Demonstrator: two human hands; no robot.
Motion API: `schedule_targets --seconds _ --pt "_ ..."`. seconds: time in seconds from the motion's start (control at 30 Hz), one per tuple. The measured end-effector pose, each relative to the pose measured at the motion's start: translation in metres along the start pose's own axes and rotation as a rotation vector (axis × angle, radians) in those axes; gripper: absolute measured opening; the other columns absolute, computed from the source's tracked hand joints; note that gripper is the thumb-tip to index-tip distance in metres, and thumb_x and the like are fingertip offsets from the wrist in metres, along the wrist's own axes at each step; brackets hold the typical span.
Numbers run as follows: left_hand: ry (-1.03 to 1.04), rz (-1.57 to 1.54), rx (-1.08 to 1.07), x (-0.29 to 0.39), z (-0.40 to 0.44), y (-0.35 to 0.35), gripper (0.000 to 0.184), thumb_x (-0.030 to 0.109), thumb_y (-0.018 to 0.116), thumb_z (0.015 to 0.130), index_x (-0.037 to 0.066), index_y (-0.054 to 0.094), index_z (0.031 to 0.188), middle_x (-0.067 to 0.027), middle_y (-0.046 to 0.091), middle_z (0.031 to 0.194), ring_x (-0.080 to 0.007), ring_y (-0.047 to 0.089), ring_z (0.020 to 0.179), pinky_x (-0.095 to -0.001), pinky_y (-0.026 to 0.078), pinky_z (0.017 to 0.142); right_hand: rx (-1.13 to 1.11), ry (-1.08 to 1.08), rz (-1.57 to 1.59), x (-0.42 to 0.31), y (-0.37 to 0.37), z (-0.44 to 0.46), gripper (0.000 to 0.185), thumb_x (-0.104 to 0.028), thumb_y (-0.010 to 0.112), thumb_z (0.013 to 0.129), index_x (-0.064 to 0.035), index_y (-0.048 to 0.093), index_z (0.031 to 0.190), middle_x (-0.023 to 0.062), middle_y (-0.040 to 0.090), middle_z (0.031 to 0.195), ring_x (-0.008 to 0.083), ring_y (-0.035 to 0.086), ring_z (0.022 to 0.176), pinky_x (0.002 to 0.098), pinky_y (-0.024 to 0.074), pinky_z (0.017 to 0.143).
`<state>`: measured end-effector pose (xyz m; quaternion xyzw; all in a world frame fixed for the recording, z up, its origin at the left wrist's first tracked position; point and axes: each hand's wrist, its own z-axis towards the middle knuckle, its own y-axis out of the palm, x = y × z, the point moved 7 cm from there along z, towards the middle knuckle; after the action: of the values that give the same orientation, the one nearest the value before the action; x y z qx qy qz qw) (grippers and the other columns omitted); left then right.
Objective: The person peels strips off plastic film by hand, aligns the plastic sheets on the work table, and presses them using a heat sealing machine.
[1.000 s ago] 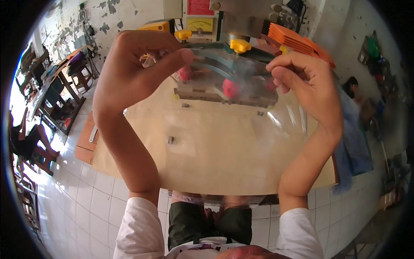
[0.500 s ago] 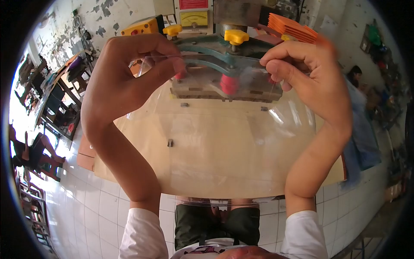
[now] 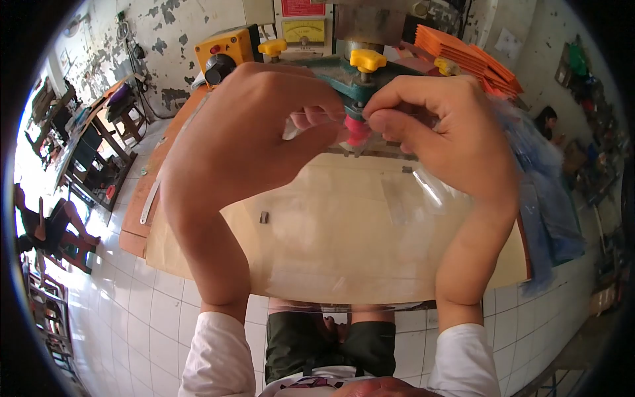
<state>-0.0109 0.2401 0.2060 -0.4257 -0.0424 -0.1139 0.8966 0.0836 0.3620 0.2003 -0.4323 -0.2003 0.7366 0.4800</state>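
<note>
My left hand (image 3: pixel 254 132) is bent inward over the work surface, its thumb and fingers pinched on a clear plastic sheet. Close by on the right, my right hand (image 3: pixel 440 132) pinches the same clear plastic sheet (image 3: pixel 428 188) between thumb and forefinger. The sheet is see-through, so only its glints and part of its upper edge show. Beneath it lies a tan board (image 3: pixel 317 258). Right behind my fingers stands a green press head with a yellow knob (image 3: pixel 368 61) and a pink-red spacer (image 3: pixel 358 131); my hands hide much of its lower plate.
Small dark blocks, one at left (image 3: pixel 264 217) and another farther back (image 3: pixel 407 169), sit on the board. A metal ruler (image 3: pixel 151 200) lies at the left edge. Behind are a yellow control box (image 3: pixel 228 47), a gauge (image 3: pixel 304 33) and orange folded pieces (image 3: pixel 463 58). Bluish plastic (image 3: pixel 546 198) hangs at right.
My left hand has moved right, bringing its fingers close to my right hand's. The right hand has shifted slightly left. The upper part of the clear sheet is drawn together between them.
</note>
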Motion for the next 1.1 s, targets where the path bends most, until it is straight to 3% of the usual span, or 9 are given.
schedule_targets --seconds 0.13,0.4,0.6,0.77,0.8,1.0,1.1 --pt "0.023 -0.034 -0.013 0.004 0.004 0.005 0.012 0.006 0.075 0.082 -0.002 0.070 0.089 -0.0116 0.067 0.080 -0.0215 0.068 0.072 -0.0303 0.054 0.067 0.006 -0.099 0.010 -0.006 0.004 0.001 0.011 -0.005 0.070 0.088 0.0025 0.070 0.095 0.0004 0.067 0.072 0.0042 0.058 0.064 0.0206 0.0474 0.059" --pt "0.021 -0.034 -0.007 0.003 -0.003 -0.013 0.008 0.003 0.074 0.081 -0.002 0.068 0.085 -0.0093 0.066 0.079 -0.0196 0.065 0.068 -0.0300 0.053 0.060 -0.051 -0.028 0.137 0.004 -0.020 -0.012 0.012 -0.007 0.070 0.088 0.0026 0.070 0.094 0.0029 0.067 0.073 0.0044 0.058 0.065 0.0217 0.0461 0.058" --pt "0.041 -0.014 -0.021 0.003 -0.005 -0.017 0.011 0.002 0.075 0.080 -0.004 0.068 0.086 -0.0104 0.067 0.081 -0.0199 0.068 0.072 -0.0297 0.055 0.067 -0.032 -0.049 0.157 0.007 -0.037 -0.021 0.012 -0.009 0.070 0.089 0.0022 0.070 0.095 0.0015 0.064 0.073 0.0040 0.055 0.064 0.0200 0.0437 0.058" --pt "-0.119 -0.094 -0.066 -0.007 -0.007 -0.012 0.015 0.005 0.074 0.083 -0.004 0.068 0.093 -0.0130 0.071 0.089 -0.0229 0.072 0.082 -0.0323 0.057 0.078 -0.025 -0.046 0.078 0.006 -0.036 -0.019 0.012 -0.009 0.071 0.088 0.0017 0.071 0.094 0.0017 0.066 0.078 0.0062 0.056 0.063 0.0205 0.0442 0.058" --pt "-0.117 -0.094 -0.065 -0.007 -0.007 -0.012 0.015 0.005 0.074 0.083 -0.004 0.068 0.093 -0.0130 0.071 0.089 -0.0229 0.072 0.082 -0.0323 0.057 0.078 -0.005 -0.072 0.086 0.003 -0.035 -0.018 0.011 -0.008 0.072 0.087 0.0009 0.071 0.092 0.0024 0.065 0.072 0.0054 0.055 0.061 0.0211 0.0440 0.057" --pt "0.011 -0.184 -0.092 0.013 0.001 0.000 0.015 0.008 0.074 0.085 -0.001 0.068 0.095 -0.0104 0.070 0.085 -0.0186 0.071 0.076 -0.0292 0.057 0.069 0.029 -0.223 0.040 -0.017 -0.012 -0.007 0.009 -0.007 0.073 0.084 0.0000 0.071 0.088 0.0078 0.067 0.067 0.0088 0.057 0.057 0.0247 0.0439 0.055" --pt "0.020 -0.156 -0.122 0.013 0.001 0.006 0.013 0.007 0.075 0.083 -0.001 0.066 0.086 -0.0089 0.068 0.083 -0.0175 0.068 0.072 -0.0283 0.054 0.062 -0.007 -0.229 0.013 -0.021 -0.005 -0.007 0.010 -0.008 0.074 0.083 0.0002 0.071 0.086 0.0096 0.067 0.067 0.0109 0.057 0.056 0.0263 0.0441 0.054"
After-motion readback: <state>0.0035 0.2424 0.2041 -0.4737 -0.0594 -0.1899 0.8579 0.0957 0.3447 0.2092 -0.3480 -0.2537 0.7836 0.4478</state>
